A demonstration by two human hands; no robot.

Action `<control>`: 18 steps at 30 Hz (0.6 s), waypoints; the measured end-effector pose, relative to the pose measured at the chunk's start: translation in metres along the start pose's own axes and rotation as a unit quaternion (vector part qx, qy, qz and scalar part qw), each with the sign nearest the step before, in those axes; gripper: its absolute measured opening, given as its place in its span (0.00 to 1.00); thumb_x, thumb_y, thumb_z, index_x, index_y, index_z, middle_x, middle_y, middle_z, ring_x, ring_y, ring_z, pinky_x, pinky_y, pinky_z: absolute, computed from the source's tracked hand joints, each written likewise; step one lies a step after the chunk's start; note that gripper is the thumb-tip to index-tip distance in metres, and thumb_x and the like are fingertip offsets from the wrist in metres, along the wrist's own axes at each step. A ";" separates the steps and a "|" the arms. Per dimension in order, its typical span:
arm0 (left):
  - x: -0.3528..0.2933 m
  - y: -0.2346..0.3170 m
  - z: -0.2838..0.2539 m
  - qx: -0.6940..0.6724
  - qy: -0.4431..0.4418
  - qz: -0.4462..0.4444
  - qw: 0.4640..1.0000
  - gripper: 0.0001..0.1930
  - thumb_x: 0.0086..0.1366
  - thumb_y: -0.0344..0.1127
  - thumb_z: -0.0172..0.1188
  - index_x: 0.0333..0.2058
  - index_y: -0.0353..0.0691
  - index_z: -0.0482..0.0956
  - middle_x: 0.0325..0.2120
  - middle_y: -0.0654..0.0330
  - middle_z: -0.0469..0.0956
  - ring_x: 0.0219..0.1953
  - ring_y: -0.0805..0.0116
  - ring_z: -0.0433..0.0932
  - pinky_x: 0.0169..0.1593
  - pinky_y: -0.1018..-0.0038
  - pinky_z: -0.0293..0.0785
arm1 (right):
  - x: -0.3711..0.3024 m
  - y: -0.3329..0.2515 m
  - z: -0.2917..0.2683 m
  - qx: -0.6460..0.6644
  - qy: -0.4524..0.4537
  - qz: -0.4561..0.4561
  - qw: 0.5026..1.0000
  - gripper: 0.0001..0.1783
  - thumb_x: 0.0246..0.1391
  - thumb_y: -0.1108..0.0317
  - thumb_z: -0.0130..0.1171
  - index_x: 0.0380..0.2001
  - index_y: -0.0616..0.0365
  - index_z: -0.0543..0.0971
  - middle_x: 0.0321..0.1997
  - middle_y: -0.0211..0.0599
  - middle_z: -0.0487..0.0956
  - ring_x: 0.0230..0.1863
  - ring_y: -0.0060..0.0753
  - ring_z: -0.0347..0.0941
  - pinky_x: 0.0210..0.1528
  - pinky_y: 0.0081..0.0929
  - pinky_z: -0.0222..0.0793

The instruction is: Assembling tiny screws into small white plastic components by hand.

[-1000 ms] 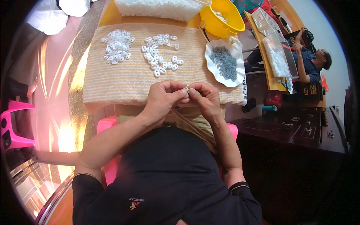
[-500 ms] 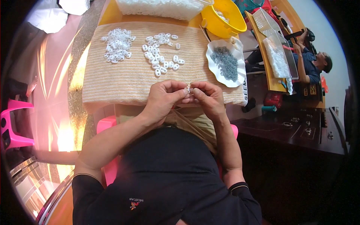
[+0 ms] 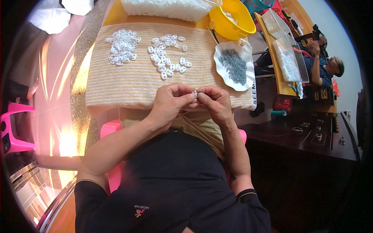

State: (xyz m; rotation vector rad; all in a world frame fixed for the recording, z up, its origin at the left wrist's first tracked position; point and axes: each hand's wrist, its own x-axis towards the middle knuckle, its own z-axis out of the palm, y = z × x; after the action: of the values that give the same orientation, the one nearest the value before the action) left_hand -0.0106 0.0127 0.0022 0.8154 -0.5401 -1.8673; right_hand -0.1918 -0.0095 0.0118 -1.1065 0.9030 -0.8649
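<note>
Just over the near edge of the cloth-covered table, my left hand (image 3: 169, 101) and my right hand (image 3: 217, 103) meet fingertip to fingertip. Between thumb and forefinger my left hand pinches a small white plastic piece (image 3: 196, 94), mostly covered by the fingers. My right thumb and forefinger are closed against its right side; whatever they grip is too small to make out. Ahead lie loose white oval pieces with two holes (image 3: 161, 58). Farther left is a heap of smaller white translucent pieces (image 3: 123, 47). A scalloped white dish (image 3: 229, 82) at the right holds many tiny grey parts (image 3: 234, 65).
Along the table's back stand a clear bin of white pieces (image 3: 167, 8) and a yellow basin (image 3: 229, 24). At the right, a person (image 3: 320, 70) sits by another table with a clear tray (image 3: 287, 62). A pink stool (image 3: 17, 128) stands at far left.
My right fingers have shifted slightly around the small white piece, while my left hand stays almost still. In the background, the other person's hands have risen.
</note>
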 end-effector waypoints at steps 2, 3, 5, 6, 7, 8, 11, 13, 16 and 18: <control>0.001 -0.002 -0.001 -0.004 -0.007 0.004 1.000 0.07 0.61 0.24 0.58 0.38 0.31 0.75 0.32 0.56 0.79 0.32 0.73 0.80 0.38 0.78 0.79 | 0.000 -0.001 0.000 0.012 -0.006 0.001 1.000 0.08 0.57 0.74 0.56 0.39 0.68 0.77 0.34 0.36 0.80 0.33 0.21 0.76 0.39 0.19 0.77; 0.001 -0.002 -0.001 -0.003 -0.006 0.004 1.000 0.07 0.61 0.24 0.58 0.38 0.31 0.75 0.32 0.56 0.79 0.32 0.73 0.80 0.38 0.78 0.79 | 0.001 0.000 0.000 0.007 -0.010 0.004 1.000 0.08 0.57 0.74 0.56 0.38 0.68 0.77 0.34 0.36 0.80 0.33 0.21 0.77 0.38 0.19 0.77; 0.000 0.000 0.001 0.007 0.000 0.004 1.000 0.07 0.61 0.24 0.58 0.38 0.31 0.75 0.31 0.56 0.80 0.31 0.73 0.80 0.38 0.78 0.79 | 0.001 0.000 0.000 0.002 -0.013 0.007 1.000 0.07 0.57 0.74 0.56 0.38 0.68 0.77 0.34 0.36 0.80 0.33 0.21 0.77 0.38 0.19 0.77; 0.000 -0.001 0.001 0.008 0.000 0.004 1.000 0.07 0.61 0.24 0.58 0.38 0.31 0.75 0.31 0.56 0.80 0.31 0.73 0.80 0.38 0.78 0.79 | 0.000 0.000 0.001 -0.002 -0.007 0.007 1.000 0.07 0.57 0.74 0.56 0.37 0.68 0.77 0.33 0.36 0.80 0.33 0.21 0.77 0.38 0.19 0.77; 0.001 -0.002 0.000 0.007 -0.001 0.006 1.000 0.07 0.61 0.24 0.58 0.38 0.31 0.75 0.31 0.56 0.80 0.31 0.73 0.80 0.38 0.78 0.79 | 0.000 -0.001 0.001 -0.006 0.000 0.006 1.000 0.07 0.57 0.74 0.56 0.37 0.68 0.77 0.33 0.36 0.80 0.32 0.21 0.77 0.37 0.20 0.77; 0.001 -0.002 0.000 0.007 -0.003 0.008 1.000 0.07 0.61 0.24 0.58 0.38 0.31 0.75 0.31 0.56 0.80 0.31 0.73 0.80 0.38 0.78 0.79 | 0.001 0.001 0.000 -0.006 -0.001 0.005 1.000 0.07 0.57 0.74 0.56 0.37 0.68 0.77 0.33 0.36 0.80 0.32 0.21 0.77 0.37 0.20 0.77; -0.001 0.000 0.001 0.019 0.003 -0.003 1.000 0.07 0.61 0.24 0.59 0.38 0.31 0.75 0.31 0.57 0.80 0.31 0.73 0.80 0.38 0.79 0.78 | 0.002 0.004 -0.002 -0.023 -0.004 -0.004 1.000 0.07 0.57 0.74 0.56 0.37 0.67 0.77 0.33 0.36 0.80 0.33 0.22 0.77 0.38 0.19 0.77; 0.000 -0.001 0.000 0.012 0.001 0.001 1.000 0.07 0.61 0.24 0.59 0.38 0.31 0.75 0.31 0.57 0.80 0.31 0.73 0.79 0.38 0.79 0.78 | 0.001 0.003 -0.001 -0.032 0.006 -0.001 0.999 0.07 0.57 0.74 0.56 0.37 0.67 0.77 0.34 0.35 0.80 0.34 0.21 0.76 0.38 0.19 0.76; -0.001 0.000 0.001 0.003 0.002 0.001 1.000 0.07 0.60 0.25 0.59 0.38 0.31 0.75 0.31 0.57 0.80 0.31 0.73 0.79 0.37 0.79 0.78 | 0.003 0.005 -0.004 -0.052 0.007 -0.011 0.999 0.08 0.58 0.75 0.56 0.38 0.68 0.77 0.35 0.37 0.80 0.33 0.23 0.78 0.38 0.20 0.77; -0.001 0.001 0.001 0.000 0.006 -0.002 1.000 0.08 0.60 0.25 0.60 0.38 0.31 0.75 0.31 0.57 0.80 0.31 0.73 0.79 0.37 0.79 0.78 | 0.000 -0.004 0.000 -0.038 0.011 0.004 0.999 0.08 0.57 0.73 0.57 0.39 0.67 0.77 0.34 0.36 0.80 0.33 0.22 0.77 0.38 0.20 0.76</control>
State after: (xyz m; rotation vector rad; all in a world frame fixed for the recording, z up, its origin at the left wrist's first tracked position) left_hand -0.0104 0.0136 0.0037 0.8274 -0.5306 -1.8654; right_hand -0.1921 -0.0108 0.0156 -1.1598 0.9647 -0.8426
